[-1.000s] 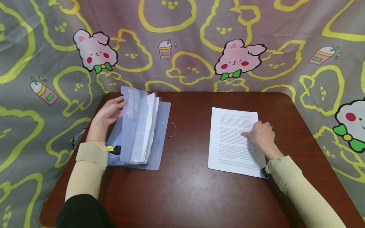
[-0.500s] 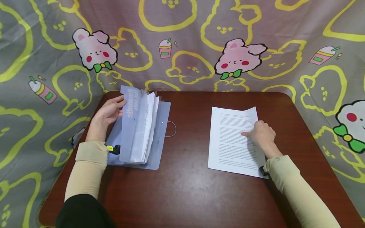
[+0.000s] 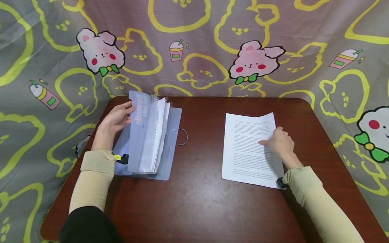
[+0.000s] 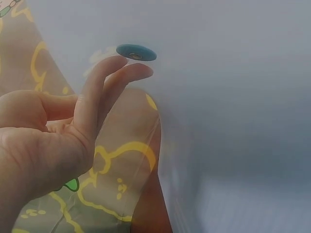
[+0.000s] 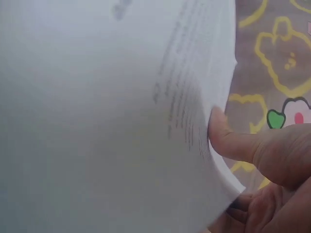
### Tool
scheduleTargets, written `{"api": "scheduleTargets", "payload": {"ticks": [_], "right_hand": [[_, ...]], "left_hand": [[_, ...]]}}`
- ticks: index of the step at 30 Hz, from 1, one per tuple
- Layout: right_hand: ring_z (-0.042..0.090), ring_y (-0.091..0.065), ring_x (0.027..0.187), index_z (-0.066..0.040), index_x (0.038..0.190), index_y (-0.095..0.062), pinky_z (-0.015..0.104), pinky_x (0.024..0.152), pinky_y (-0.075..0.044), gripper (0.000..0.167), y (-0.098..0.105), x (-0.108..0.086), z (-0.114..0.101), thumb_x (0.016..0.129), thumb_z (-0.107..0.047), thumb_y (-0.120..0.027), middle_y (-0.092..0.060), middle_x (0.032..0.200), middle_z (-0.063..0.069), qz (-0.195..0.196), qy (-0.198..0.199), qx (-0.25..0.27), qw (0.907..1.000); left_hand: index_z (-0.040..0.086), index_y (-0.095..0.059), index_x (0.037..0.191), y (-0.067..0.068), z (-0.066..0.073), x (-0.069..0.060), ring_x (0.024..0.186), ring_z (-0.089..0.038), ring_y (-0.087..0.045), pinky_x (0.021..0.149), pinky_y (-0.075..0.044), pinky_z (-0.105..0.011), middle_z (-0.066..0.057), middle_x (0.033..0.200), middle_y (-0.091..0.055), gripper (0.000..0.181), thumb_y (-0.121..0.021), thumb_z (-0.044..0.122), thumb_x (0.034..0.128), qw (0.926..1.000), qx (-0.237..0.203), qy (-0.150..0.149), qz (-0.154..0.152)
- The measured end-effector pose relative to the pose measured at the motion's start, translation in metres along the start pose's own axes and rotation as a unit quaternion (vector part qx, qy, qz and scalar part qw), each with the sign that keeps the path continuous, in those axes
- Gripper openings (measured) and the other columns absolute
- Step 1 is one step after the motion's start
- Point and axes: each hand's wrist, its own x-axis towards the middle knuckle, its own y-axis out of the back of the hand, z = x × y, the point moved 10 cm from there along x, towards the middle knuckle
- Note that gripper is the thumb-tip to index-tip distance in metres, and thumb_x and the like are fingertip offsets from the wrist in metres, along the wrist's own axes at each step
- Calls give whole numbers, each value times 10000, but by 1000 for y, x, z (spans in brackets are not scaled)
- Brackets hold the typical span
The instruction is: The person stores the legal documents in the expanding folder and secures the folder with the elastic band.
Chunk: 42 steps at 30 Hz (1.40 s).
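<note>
On the left of the table lies a translucent blue folder (image 3: pixel 174 141), its cover lifted and papers (image 3: pixel 155 141) standing between its leaves. My left hand (image 3: pixel 115 118) holds the raised cover by its left edge; in the left wrist view the fingers (image 4: pixel 116 73) touch the cover beside a round teal button (image 4: pixel 136 52). Printed sheets (image 3: pixel 249 152) lie on the right. My right hand (image 3: pixel 282 145) grips their right edge, thumb on top and the other fingers beneath, as the right wrist view shows with the bent paper (image 5: pixel 97 121) and the thumb (image 5: pixel 228 138).
A thin elastic loop (image 3: pixel 186 137) sticks out from the folder's right side. Bare brown table top (image 3: pixel 200 202) lies between the folder and the sheets and in front of them. A patterned cloth (image 3: pixel 206 40) hangs behind the table and at both sides.
The top right corner of the printed sheets has risen and bent upward in my right hand, which has shifted slightly. My left hand and the folder have hardly moved.
</note>
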Motion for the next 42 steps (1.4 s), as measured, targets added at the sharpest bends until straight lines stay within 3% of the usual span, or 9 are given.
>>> {"api": "scheduleTargets", "payload": {"ticks": [5, 11, 14, 19, 25, 29, 35, 39, 42], "right_hand": [[473, -659, 954, 239, 1328, -502, 553, 751, -557, 741, 6, -5, 4, 915, -239, -890, -625, 1220, 440, -328, 69, 373, 9987], [519, -651, 1074, 259, 1398, -506, 628, 882, -580, 657, 9, -9, 11, 943, -107, -806, -593, 1325, 474, -521, 156, 606, 9967], [540, -657, 1085, 232, 1386, -545, 633, 851, -569, 611, 12, -12, 13, 933, -91, -796, -612, 1322, 463, -224, 344, 558, 9976], [560, -613, 1006, 241, 1222, -601, 608, 746, -530, 514, 17, -14, 12, 903, -101, -816, -628, 1166, 444, 224, 567, 229, 9979], [526, -596, 997, 271, 1231, -558, 609, 805, -533, 551, 10, -2, 22, 915, -104, -809, -598, 1160, 444, -248, 197, 232, 9992], [495, -629, 965, 239, 1218, -563, 601, 803, -539, 535, 3, 6, 31, 913, -120, -817, -632, 1157, 427, -306, -30, 230, 9993], [667, -511, 1138, 297, 1269, -510, 721, 910, -487, 557, 8, -3, 16, 926, -72, -749, -528, 1210, 516, -100, 127, 14, 9999], [654, -603, 1052, 300, 1229, -546, 685, 828, -546, 490, 11, 1, 12, 917, -46, -701, -577, 1164, 514, -206, 268, -177, 9993], [620, -652, 985, 267, 1202, -568, 648, 767, -570, 457, 9, 16, 19, 906, -61, -687, -638, 1128, 473, -268, 271, -261, 9989]], "left_hand": [[128, -72, 1784, 1, 0, -2, 564, -75, -673, 507, -537, -192, 59, 966, -780, 710, -450, 158, 1183, 10000, 12, -10, 24], [122, -81, 1783, 2, 0, -2, 577, -78, -694, 513, -547, -193, 53, 971, -781, 709, -455, 157, 1182, 10000, -17, -27, -1], [125, -80, 1783, 1, -1, -2, 572, -82, -694, 509, -544, -195, 53, 971, -782, 710, -456, 158, 1182, 10000, -35, -2, 0], [127, -69, 1784, 3, -1, -1, 548, -82, -667, 499, -535, -198, 56, 973, -780, 713, -453, 158, 1183, 10000, -1, 7, 15], [135, -60, 1784, 3, 0, -1, 571, -93, -697, 516, -553, -208, 54, 977, -785, 716, -448, 158, 1184, 10000, -15, 4, -9], [132, -72, 1784, 3, 0, -2, 570, -89, -695, 514, -551, -204, 53, 975, -781, 710, -449, 156, 1183, 10000, -13, 1, -4], [107, -73, 1780, 4, 2, -4, 557, -71, -683, 507, -541, -193, 59, 951, -776, 714, -460, 143, 1181, 10000, -5, -95, -15], [113, -77, 1781, 3, 1, -2, 546, -69, -661, 502, -530, -190, 60, 952, -764, 711, -458, 145, 1182, 10000, -32, -70, -51], [119, -102, 1781, 3, 0, 0, 537, -72, -644, 499, -527, -193, 56, 952, -756, 699, -460, 147, 1181, 10000, -47, -32, -39]]}}
